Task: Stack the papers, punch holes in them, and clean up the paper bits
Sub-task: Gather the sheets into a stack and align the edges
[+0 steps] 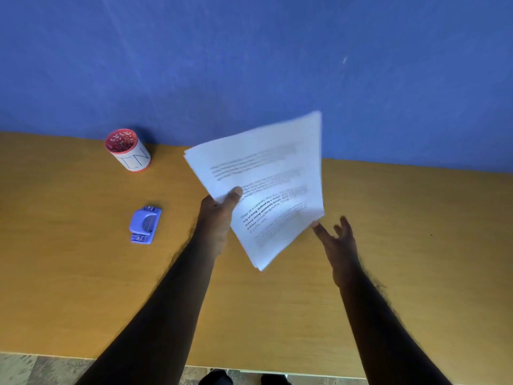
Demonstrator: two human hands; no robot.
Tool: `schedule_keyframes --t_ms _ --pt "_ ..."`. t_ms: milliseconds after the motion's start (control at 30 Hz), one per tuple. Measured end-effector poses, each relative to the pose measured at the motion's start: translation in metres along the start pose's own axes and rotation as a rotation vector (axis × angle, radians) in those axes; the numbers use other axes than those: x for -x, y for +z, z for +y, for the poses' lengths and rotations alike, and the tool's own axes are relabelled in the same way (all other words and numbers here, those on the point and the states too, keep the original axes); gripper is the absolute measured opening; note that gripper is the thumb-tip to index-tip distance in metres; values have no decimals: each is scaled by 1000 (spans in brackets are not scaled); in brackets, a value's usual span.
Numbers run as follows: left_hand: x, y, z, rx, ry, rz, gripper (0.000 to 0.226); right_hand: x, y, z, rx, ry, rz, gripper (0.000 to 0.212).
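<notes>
A stack of white printed papers [266, 176] is held tilted in the air above the wooden table [83, 273]. My left hand [218, 215] grips the stack's left edge, thumb on top. My right hand [337, 245] is beside the stack's lower right edge with fingers spread, one fingertip touching that edge. A small blue hole punch [145, 225] lies on the table to the left of my left arm.
A red and white cup [127, 150] marked with letters stands at the back left of the table, against the blue wall [249, 65]. The table's near edge runs along the bottom, with floor below it.
</notes>
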State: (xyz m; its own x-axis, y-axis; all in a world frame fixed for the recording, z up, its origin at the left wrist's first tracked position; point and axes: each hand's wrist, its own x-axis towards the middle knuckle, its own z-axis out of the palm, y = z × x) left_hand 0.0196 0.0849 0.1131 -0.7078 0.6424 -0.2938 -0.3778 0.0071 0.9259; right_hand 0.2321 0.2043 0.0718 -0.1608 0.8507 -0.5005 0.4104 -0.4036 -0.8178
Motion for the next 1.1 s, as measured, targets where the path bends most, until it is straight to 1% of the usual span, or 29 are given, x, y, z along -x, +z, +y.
schedule_keyframes --t_ms 33,67,100,167,200,233,300,433,500,567,633,733,800,900,967,1033,1100 --pt "-1 0 -1 97 -12 23 18 4 3 6 -75 108 -40 96" --pt "-2 -1 -3 156 -25 46 23 8 6 13 -179 193 -131 91" --pt "-1 -3 -5 188 -44 58 28 11 8 19 -286 241 -257 80" --pt "2 -6 -10 213 -98 30 30 17 13 25 -480 221 -482 57" --pt "3 -8 -13 213 -130 8 27 19 14 27 -555 186 -539 50" --pt "5 -11 -15 214 -163 -7 23 21 16 27 -606 153 -556 45" --pt "6 -19 -16 233 -212 -21 26 20 15 27 -627 102 -534 39" --pt "-4 -50 -2 369 -306 -109 24 10 -5 27 -493 0 -484 33" --pt "-11 -70 9 367 -290 -168 27 4 -17 22 -445 -46 -448 31" --pt "-19 -86 21 260 -242 -267 30 2 -27 10 -406 -90 -419 32" --pt "-28 -95 29 89 -227 -339 23 2 -35 -3 -350 -153 -425 33" --pt "-37 -100 34 -177 -198 -403 23 6 -41 -19 -266 -252 -451 31" --pt "-39 -100 36 -246 -142 -413 25 9 -41 -28 -217 -310 -450 28" --pt "-34 -91 33 -265 -17 -408 31 13 -39 -32 -141 -366 -423 24" --pt "-29 -84 26 -281 52 -348 32 13 -36 -30 -120 -382 -403 23" --pt "-24 -81 18 -291 77 -287 29 11 -34 -24 -128 -372 -392 23" --pt "-21 -81 8 -317 79 -259 27 6 -32 -15 -123 -335 -361 24"
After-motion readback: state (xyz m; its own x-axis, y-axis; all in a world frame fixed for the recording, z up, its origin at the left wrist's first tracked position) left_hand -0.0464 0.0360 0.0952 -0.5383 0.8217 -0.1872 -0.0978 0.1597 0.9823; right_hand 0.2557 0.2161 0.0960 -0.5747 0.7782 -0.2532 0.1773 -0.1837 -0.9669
